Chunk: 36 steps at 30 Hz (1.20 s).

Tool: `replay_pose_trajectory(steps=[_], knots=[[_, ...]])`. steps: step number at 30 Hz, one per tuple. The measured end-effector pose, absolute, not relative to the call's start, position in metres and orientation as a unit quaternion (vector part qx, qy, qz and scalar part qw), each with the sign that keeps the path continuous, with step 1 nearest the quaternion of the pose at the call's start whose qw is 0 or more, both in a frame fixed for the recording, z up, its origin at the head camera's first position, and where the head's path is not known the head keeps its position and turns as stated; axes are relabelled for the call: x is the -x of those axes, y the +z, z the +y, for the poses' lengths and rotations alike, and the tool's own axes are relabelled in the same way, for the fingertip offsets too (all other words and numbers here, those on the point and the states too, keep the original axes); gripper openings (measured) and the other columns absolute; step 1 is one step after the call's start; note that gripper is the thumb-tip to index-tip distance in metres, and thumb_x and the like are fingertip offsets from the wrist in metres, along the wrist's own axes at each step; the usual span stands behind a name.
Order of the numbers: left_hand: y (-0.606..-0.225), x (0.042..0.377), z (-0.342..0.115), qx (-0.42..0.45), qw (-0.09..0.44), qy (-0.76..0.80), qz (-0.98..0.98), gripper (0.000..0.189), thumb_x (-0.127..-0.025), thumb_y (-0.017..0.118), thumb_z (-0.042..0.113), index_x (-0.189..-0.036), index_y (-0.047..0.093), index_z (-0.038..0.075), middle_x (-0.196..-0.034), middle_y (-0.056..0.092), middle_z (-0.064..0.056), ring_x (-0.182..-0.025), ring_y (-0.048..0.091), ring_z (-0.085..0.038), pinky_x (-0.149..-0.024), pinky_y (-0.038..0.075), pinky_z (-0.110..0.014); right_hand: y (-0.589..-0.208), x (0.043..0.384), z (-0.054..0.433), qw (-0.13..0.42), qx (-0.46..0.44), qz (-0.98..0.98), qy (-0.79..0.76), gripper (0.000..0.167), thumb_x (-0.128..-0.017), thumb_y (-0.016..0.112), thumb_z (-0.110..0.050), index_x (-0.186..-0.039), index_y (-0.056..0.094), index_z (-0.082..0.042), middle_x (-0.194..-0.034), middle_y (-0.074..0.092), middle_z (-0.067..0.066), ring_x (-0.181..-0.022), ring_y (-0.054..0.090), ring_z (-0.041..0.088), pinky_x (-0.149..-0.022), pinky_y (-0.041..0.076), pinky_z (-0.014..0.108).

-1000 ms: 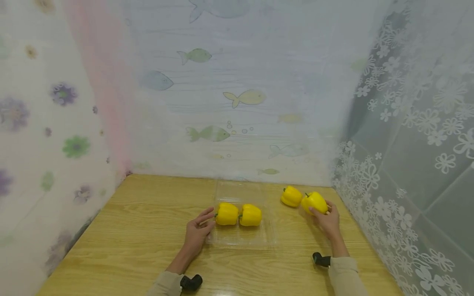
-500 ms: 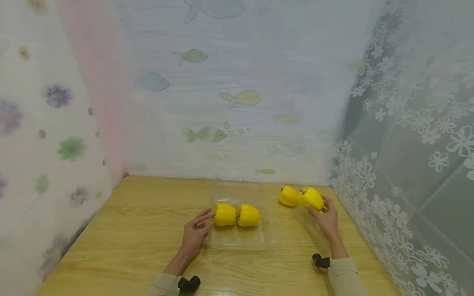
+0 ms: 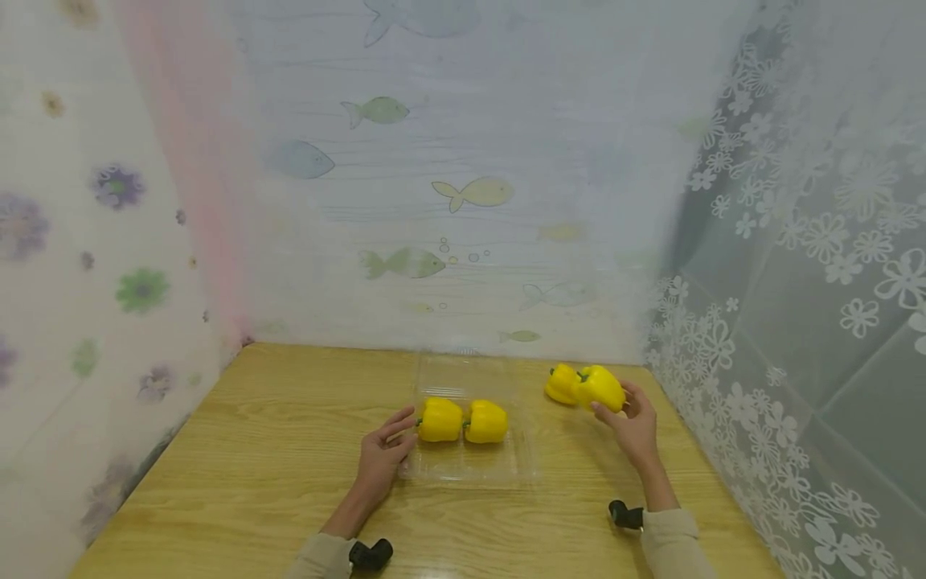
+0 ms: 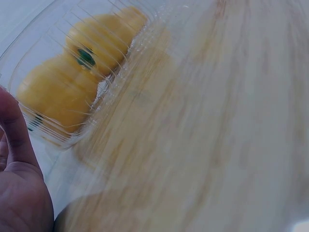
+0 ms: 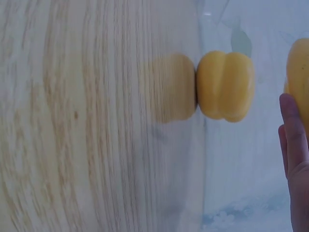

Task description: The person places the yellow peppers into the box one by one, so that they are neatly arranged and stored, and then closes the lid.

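My right hand [image 3: 638,430] grips a yellow bell pepper [image 3: 602,388] between thumb and fingers, raised above the table, as the right wrist view shows. Just behind it to the left, a second yellow bell pepper [image 3: 559,384] sits on the wood, partly covered by the held one. Two more bell peppers, a left one [image 3: 440,420] and a right one [image 3: 486,422], lie side by side in a clear plastic container [image 3: 470,468], stems toward the left. Along the container's left wall rests my left hand [image 3: 379,462], fingers extended and thumb near the rim [image 4: 67,141].
The container's clear lid [image 3: 463,374] is folded back toward the rear of the wooden table [image 3: 289,426]. A fish-print curtain [image 3: 463,241] hangs behind, with flowered sheets [image 3: 145,289] at both sides. Black wrist devices [image 3: 371,555] sit at both cuffs.
My right hand has moved a little to the left with its bell pepper, which now overlaps the one on the table. The left hand and the container have stayed in place.
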<state>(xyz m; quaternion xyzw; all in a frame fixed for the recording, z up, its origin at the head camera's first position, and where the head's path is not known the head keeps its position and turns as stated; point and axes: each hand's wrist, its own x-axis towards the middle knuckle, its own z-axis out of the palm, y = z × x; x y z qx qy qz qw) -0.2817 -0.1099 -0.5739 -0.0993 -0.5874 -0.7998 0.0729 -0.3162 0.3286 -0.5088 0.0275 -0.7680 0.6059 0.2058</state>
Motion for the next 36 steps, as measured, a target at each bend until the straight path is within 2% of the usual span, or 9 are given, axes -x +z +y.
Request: replay_pose_trajectory(steps=[7,24,29,36], knots=[[-0.573,0.281,-0.110,0.101,0.070,-0.799,-0.588,0.040,-0.093,0.071,-0.002,-0.130,0.062,-0.013,-0.154,0.045,-0.020,-0.067,0.056,-0.005,-0.049,0.045,-0.016,-0.506,0.313,0.322,0.178,-0.064,-0.767,0.613,0.062,-0.092,0.076,-0.005,-0.146,0.047,0.002,-0.126,0.056,-0.006,-0.104,0.061,0.002,-0.078,0.060,0.023],[-0.574,0.281,-0.110,0.105,0.071,-0.800,-0.586,0.041,-0.093,0.070,-0.002,-0.130,0.061,-0.015,-0.155,0.042,-0.024,-0.065,0.054,-0.004,-0.050,0.045,-0.016,-0.519,0.302,0.296,0.122,-0.110,-0.783,0.600,0.064,-0.091,0.077,-0.007,-0.149,0.048,-0.003,-0.144,0.051,0.009,-0.110,0.061,0.002,-0.083,0.059,0.024],[-0.574,0.281,-0.110,0.102,0.068,-0.802,-0.585,0.040,-0.093,0.070,-0.001,-0.130,0.061,-0.013,-0.155,0.045,-0.020,-0.064,0.053,-0.004,-0.050,0.045,-0.016,-0.523,0.296,0.288,0.100,-0.127,-0.787,0.595,0.064,-0.091,0.076,-0.007,-0.149,0.048,-0.003,-0.147,0.049,0.018,-0.111,0.062,0.001,-0.082,0.060,0.026],[-0.575,0.281,-0.111,0.102,0.065,-0.802,-0.586,0.040,-0.093,0.070,-0.001,-0.130,0.062,-0.012,-0.155,0.046,-0.017,-0.062,0.052,-0.004,-0.050,0.045,-0.016,-0.521,0.291,0.277,0.086,-0.157,-0.783,0.596,0.060,-0.090,0.076,-0.003,-0.145,0.052,-0.003,-0.143,0.052,0.015,-0.111,0.063,0.004,-0.083,0.060,0.028]])
